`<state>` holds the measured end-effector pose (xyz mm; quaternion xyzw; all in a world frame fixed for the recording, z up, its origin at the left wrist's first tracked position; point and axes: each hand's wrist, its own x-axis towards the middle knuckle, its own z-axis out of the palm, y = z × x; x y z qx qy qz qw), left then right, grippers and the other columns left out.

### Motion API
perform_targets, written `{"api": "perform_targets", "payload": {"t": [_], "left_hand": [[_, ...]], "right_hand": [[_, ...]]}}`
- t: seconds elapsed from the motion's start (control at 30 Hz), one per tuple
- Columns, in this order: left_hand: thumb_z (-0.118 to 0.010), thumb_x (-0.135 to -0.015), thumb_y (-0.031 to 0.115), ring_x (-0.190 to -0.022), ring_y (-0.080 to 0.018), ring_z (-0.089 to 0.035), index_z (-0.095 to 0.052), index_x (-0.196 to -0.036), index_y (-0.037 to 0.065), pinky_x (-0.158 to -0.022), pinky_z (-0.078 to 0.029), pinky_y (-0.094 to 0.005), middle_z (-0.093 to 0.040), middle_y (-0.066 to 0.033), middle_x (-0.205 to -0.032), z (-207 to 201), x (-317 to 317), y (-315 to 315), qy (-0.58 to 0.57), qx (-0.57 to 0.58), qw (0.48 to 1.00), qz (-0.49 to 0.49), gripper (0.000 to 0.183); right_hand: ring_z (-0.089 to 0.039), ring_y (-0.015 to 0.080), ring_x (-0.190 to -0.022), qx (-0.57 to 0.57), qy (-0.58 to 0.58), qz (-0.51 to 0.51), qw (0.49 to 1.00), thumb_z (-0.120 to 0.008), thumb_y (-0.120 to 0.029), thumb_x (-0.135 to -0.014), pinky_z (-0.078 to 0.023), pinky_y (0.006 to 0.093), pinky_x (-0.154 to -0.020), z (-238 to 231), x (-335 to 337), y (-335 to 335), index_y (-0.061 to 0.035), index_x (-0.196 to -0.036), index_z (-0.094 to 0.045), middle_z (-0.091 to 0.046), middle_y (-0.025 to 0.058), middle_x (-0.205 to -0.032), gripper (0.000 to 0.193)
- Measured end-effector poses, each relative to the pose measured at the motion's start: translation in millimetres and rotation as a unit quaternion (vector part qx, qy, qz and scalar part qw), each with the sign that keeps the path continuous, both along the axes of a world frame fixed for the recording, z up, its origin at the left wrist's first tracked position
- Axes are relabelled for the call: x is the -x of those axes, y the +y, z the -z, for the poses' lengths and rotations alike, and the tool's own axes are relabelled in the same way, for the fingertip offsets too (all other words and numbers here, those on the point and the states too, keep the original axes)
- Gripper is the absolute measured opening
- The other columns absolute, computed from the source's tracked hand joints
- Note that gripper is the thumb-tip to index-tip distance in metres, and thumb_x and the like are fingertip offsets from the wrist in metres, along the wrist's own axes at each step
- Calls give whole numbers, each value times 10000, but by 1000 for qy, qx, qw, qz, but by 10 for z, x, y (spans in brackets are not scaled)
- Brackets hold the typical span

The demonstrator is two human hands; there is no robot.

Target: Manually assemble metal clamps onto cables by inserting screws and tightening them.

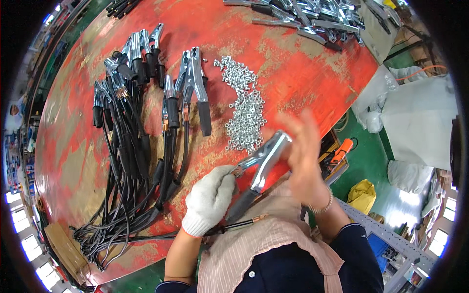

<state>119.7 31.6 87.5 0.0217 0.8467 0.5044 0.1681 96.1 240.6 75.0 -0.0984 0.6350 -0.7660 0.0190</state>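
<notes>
My left hand (211, 198), in a white knit glove, is closed around the black cable end of a metal spring clamp (267, 163). This battery-type clamp has shiny jaws pointing up and right; one black-sleeved handle (243, 205) slants down toward my apron. My bare right hand (305, 163) is beside the jaw tips. Motion blurs it, but its fingers look stretched and apart, with nothing visible in them. A black cable with a copper end (261, 218) lies across the apron below the left hand.
Several finished-looking clamps (191, 80) on black cables (129, 180) lie on the red worn table (185, 29). Small silver nuts (246, 119) and screws (238, 73) are heaped mid-table. Loose clamps (312, 19) pile up far right. An orange-handled tool (342, 150) is right of the table edge.
</notes>
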Motion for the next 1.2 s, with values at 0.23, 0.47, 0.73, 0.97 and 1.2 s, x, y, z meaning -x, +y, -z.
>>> {"api": "perform_targets", "payload": {"t": [0.23,0.47,0.73,0.97,1.2], "left_hand": [[-515,-960,160,-673,-96,-559,-613,-1132,-7,-622,-468,-261,-620,-46,-757,245,13,-43,-84,-98,989,-72,259],[-523,-957,157,-675,-96,-562,-598,-1158,-6,-619,-466,-255,-621,-47,-762,273,5,-83,-124,-137,979,-88,269],[-501,-953,119,-679,-144,-618,-607,-1096,14,-640,-498,-283,-643,-58,-760,-176,-72,-86,-31,-69,997,-14,207],[-481,-951,101,-596,-117,-595,-623,-1060,20,-577,-492,-274,-634,-55,-724,-252,-248,-22,-3,-50,998,31,197],[-485,-951,101,-604,-123,-596,-620,-1058,11,-585,-489,-275,-631,-61,-729,-274,-351,9,-35,-65,997,34,195]], "right_hand": [[-622,227,-881,-484,235,69,840,-665,-183,-841,-511,333,-756,263,1120,235,-113,-990,-684,-623,59,-937,166],[-615,231,-815,-470,196,101,855,-669,-202,-838,-502,324,-711,244,1194,117,-118,-855,-677,-633,48,-885,86],[-650,146,-901,-23,-121,-115,986,-618,95,-837,-527,294,-816,36,264,-74,27,-1034,-630,-677,94,-961,208],[-647,121,-864,-8,-152,-81,985,-690,-20,-843,-525,263,-734,335,-195,-168,14,-1039,-646,-689,90,-932,204],[-656,96,-790,108,-221,-109,963,-692,4,-829,-524,225,-704,184,-233,-158,-2,-1284,-453,-706,85,-874,514]]}}
